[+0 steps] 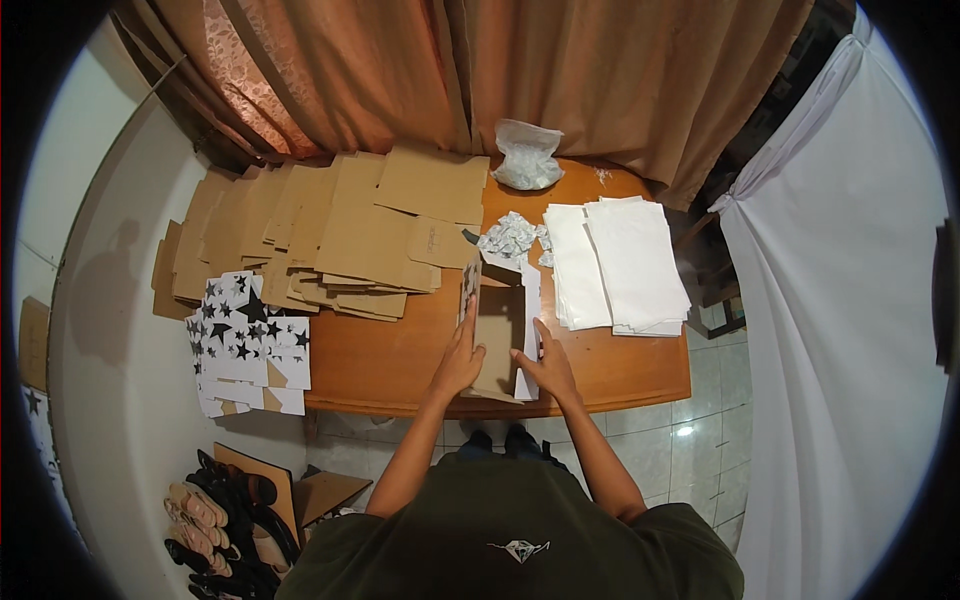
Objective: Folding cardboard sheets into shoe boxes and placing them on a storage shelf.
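A cardboard box (499,335), brown inside with white outer sides, stands partly folded at the table's near edge. Its left wall carries dark stars on the outside. My left hand (459,356) grips that wall, fingers along the outside and thumb toward the inside. On the opposite side, my right hand (547,366) holds the white right wall between thumb and fingers. The brown inner base shows between my hands. Just beyond the box lies a heap of small crumpled white-and-grey packets (510,236), partly hidden by its far flap.
Flat brown cardboard pieces (340,235) are piled at the far left. Star-printed white boards (250,335) lie nearer, at the table's left end. White sheets (630,262) are stacked on the right. A clear plastic bag (527,158) stands at the back. Shoes (225,530) fill a lower-left rack.
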The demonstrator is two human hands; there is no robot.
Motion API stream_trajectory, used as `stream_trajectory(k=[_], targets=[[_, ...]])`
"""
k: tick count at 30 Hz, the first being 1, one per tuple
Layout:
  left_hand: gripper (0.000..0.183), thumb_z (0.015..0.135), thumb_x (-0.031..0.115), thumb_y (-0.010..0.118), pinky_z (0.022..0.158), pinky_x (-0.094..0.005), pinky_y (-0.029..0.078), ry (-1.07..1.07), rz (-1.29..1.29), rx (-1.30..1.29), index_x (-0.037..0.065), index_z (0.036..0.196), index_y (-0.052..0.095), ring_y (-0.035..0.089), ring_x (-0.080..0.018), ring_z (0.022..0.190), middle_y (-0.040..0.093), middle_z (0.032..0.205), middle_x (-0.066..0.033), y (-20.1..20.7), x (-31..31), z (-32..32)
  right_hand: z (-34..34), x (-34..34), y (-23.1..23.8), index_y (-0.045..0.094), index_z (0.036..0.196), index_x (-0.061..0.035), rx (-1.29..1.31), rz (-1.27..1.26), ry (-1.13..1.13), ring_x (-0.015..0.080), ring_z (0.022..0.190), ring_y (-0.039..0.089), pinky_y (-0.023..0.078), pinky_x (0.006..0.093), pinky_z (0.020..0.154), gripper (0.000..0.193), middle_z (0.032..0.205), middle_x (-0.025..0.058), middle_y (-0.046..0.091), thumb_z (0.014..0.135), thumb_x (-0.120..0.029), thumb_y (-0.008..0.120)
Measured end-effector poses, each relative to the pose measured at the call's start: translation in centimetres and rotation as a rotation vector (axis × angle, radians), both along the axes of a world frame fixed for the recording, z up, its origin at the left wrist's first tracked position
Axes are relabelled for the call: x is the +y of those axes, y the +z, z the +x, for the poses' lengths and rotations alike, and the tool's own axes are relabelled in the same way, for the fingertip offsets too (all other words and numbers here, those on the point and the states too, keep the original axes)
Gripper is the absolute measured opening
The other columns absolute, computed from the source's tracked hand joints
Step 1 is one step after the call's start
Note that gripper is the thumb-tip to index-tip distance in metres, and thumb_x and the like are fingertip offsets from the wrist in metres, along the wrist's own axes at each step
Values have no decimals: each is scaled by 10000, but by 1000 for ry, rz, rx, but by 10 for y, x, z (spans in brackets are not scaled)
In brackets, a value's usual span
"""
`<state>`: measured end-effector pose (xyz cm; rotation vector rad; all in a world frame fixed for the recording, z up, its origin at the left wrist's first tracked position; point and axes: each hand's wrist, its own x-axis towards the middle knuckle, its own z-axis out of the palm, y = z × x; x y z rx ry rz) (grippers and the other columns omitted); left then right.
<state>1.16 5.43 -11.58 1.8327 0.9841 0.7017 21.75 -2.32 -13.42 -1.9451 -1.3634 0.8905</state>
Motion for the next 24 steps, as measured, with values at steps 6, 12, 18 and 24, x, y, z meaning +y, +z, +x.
stream_trajectory(k=[6, 12, 18, 24], targets=[[866, 873, -42, 441, 1222, -426, 248, 37, -17, 13, 123, 1635, 64, 261, -427, 1504, 192, 1663, -229, 4, 0, -17, 11, 6, -7, 474, 1471, -138, 62, 88, -131, 420, 871, 700, 516, 484, 817, 536, 1051, 259, 718, 956, -246, 581], [886, 859, -49, 437, 1130, -462, 372, 102, 39, 69, 189, 1641, 95, 390, -505, 1391, 358, 1554, -308, 20, 4, -29, 30, 18, 12, 566, 1386, -68, 186, 208, -88, 367, 806, 715, 542, 428, 756, 445, 979, 263, 717, 955, -177, 571], [904, 848, -81, 440, 1113, -468, 386, 105, 147, 65, 183, 1641, 95, 422, -516, 1355, 398, 1509, -325, 11, 5, -32, 34, 33, 36, 591, 1341, -8, 197, 233, -33, 346, 830, 718, 552, 402, 769, 448, 984, 249, 725, 917, -153, 595], [952, 828, -122, 457, 1119, -461, 396, 79, 44, 87, 191, 1641, 73, 435, -516, 1336, 443, 1428, -332, -19, -1, -22, 22, 37, 15, 427, 1457, 42, 212, 157, 7, 394, 1075, 654, 531, 440, 929, 609, 1271, 294, 602, 888, -73, 611]])
